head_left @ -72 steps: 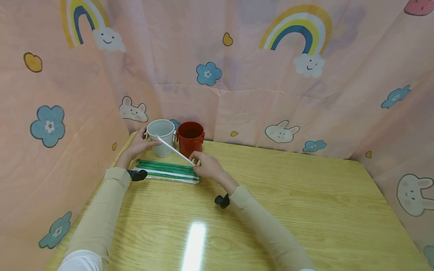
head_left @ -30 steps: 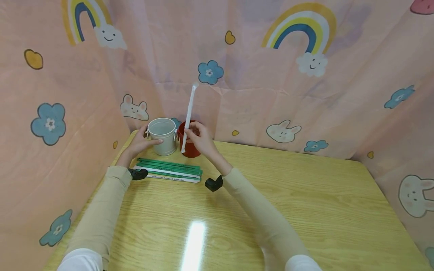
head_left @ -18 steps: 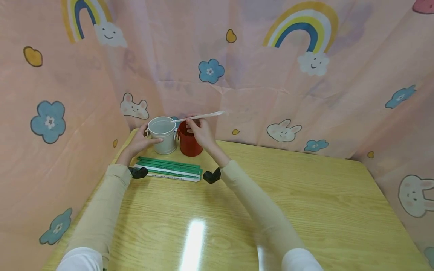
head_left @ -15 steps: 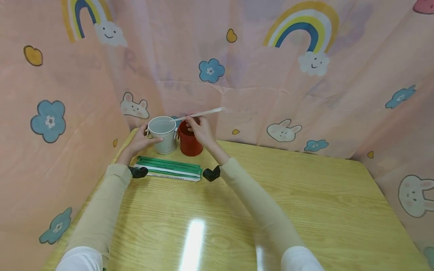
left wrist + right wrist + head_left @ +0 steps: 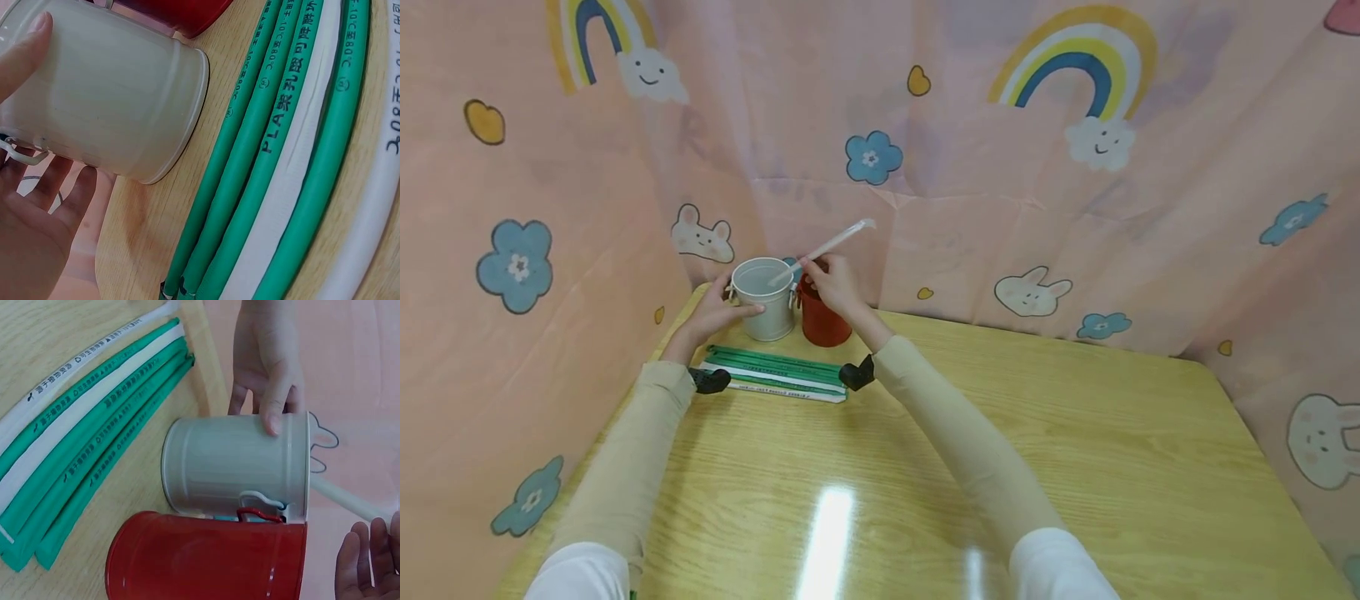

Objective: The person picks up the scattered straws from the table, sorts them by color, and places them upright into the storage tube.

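Clearly, the right hand (image 5: 837,285) is nearly closed at the tips: thumb and fingers pinch a white straw (image 5: 840,239) below its middle. The left hand (image 5: 711,313) is set wide, gripping a white bucket (image 5: 771,319) with the thumb against the outer wall and the other fingers curved round the side by the handle; the left wrist view shows those fingers spread apart.

The straw is tilted, neither upright nor flat. Its long axis slants from low on the left to high on the right in the head view. The lower end points down into the mouth of the white bucket, while the upper end points up toward the pink curtain (image 5: 958,212).

From the right hand, the straw runs both ways: a short length goes leftward and down to the bucket, and a longer length sticks up above the fingers to the right. In the right wrist view it stretches from the rim to the fingertips.

A red bucket (image 5: 826,327) stands upright just beside the white one, partly hidden under the right hand. Nearer the person, a row of green and white straws (image 5: 781,363) lies side by side on the wooden table (image 5: 1000,425).
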Demonstrator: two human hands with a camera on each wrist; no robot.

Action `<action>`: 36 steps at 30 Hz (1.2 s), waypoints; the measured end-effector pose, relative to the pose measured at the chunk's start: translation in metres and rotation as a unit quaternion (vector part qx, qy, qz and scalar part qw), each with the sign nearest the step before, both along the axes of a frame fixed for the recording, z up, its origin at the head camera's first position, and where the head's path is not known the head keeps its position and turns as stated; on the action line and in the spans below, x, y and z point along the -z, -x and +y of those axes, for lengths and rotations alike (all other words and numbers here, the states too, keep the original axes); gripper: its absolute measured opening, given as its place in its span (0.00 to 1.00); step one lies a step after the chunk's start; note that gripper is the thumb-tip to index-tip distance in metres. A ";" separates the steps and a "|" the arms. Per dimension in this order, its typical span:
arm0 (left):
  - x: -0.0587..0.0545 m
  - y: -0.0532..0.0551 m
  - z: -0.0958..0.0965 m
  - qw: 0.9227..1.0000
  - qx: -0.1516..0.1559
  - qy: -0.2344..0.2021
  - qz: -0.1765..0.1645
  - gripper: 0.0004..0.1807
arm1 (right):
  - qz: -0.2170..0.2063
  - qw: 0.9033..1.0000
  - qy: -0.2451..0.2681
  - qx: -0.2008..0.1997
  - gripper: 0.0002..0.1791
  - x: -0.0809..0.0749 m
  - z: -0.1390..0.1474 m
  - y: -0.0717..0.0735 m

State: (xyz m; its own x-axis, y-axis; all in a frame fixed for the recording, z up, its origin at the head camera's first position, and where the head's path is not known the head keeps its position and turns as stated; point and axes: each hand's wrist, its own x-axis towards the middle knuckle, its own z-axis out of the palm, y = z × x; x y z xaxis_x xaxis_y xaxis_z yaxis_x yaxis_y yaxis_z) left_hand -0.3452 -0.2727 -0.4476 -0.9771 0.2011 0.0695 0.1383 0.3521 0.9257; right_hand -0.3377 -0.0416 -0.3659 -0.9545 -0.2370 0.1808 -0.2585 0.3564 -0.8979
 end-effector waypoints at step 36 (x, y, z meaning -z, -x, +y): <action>-0.033 -0.025 0.011 1.000 0.005 -0.004 -0.014 0.47 | 0.046 0.997 0.059 0.031 0.23 -0.016 0.017 -0.006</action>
